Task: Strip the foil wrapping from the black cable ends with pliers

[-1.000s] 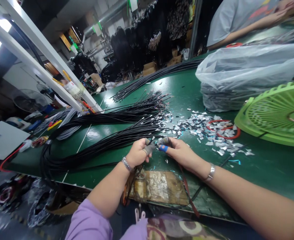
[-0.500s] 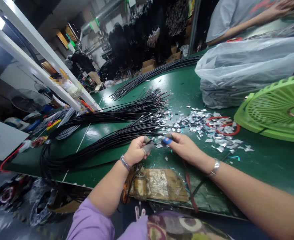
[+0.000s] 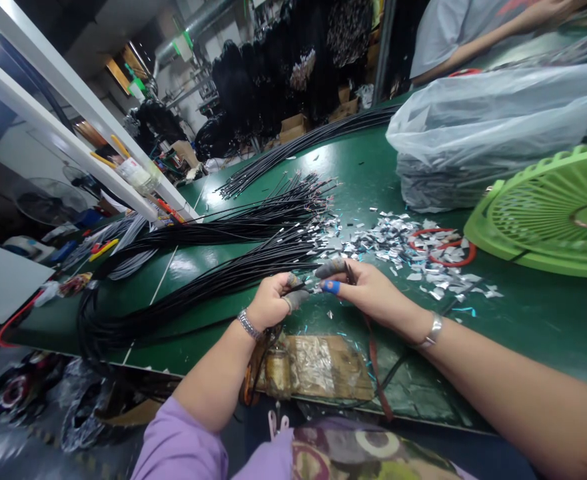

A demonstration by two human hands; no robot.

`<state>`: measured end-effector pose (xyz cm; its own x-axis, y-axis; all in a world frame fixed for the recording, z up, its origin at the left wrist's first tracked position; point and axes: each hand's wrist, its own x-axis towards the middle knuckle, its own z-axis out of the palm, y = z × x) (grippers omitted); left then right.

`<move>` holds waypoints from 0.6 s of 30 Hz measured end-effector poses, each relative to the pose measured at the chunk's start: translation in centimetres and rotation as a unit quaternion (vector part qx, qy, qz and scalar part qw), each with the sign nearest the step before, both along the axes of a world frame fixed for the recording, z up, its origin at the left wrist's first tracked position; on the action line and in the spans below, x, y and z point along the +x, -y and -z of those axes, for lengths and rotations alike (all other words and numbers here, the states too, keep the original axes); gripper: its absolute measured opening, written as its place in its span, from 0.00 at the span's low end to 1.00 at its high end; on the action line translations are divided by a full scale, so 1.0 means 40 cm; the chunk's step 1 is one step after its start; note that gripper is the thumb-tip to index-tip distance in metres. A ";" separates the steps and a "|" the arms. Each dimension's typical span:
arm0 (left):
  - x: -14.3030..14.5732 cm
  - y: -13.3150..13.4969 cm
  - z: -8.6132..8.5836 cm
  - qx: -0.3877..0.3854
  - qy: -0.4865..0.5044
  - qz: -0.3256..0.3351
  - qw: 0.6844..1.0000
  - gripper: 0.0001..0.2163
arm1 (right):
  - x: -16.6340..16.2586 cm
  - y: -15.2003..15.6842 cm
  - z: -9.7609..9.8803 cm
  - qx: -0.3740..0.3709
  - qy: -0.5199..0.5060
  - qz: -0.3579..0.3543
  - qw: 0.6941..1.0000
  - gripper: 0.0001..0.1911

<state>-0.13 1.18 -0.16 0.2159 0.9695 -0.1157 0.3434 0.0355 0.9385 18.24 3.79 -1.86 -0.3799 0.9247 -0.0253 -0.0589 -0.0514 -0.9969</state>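
Note:
My left hand is closed in a pinch on a black cable, close to its end. Grey covers wrap some of its fingertips. Just right of that cable end is my right hand, with blue tape around the thumb and a grey cover on the index finger. Its fingers are bent together, and a thin dark pointed thing pokes up between them; its kind cannot be made out. Behind both hands lies a bundle of black cables, ends pointing right. A second cable bundle with stripped ends lies beyond it.
Silvery foil scraps and red rings lie on the green table. A green fan and a plastic-wrapped bundle stand right. A taped cardboard piece sits at the near edge. Another person's arm shows far right.
My right index finger has lifted and straightened over the cable end, and the dark pointed thing shows now. My left hand keeps its pinch. The whole view has shifted slightly.

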 end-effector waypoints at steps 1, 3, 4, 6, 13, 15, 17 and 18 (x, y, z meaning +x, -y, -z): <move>-0.002 0.000 0.001 0.013 -0.005 0.006 1.000 0.14 | -0.001 0.001 -0.002 -0.003 0.000 -0.003 1.000 0.17; -0.005 0.000 0.003 0.045 -0.016 0.023 0.999 0.12 | -0.002 0.003 -0.005 -0.007 -0.002 -0.007 1.000 0.16; -0.007 -0.001 0.004 0.060 -0.022 0.033 0.997 0.11 | -0.002 0.004 -0.007 -0.009 -0.003 -0.010 1.000 0.15; -0.011 -0.001 0.006 0.083 -0.038 0.050 0.995 0.09 | -0.003 0.006 -0.009 -0.017 -0.004 -0.016 1.000 0.14; -0.024 -0.002 0.015 0.119 -0.095 0.076 0.985 0.09 | -0.004 0.009 0.000 -0.053 -0.010 -0.035 0.998 0.13; -0.026 -0.002 0.014 0.131 -0.102 0.087 0.982 0.09 | -0.004 0.009 0.002 -0.059 -0.010 -0.041 0.997 0.13; -0.026 -0.001 0.011 0.136 -0.109 0.097 0.980 0.09 | -0.004 0.009 0.004 -0.063 -0.008 -0.049 0.997 0.12; -0.025 -0.001 0.010 0.136 -0.114 0.100 0.979 0.10 | -0.005 0.009 0.004 -0.064 -0.007 -0.053 0.996 0.12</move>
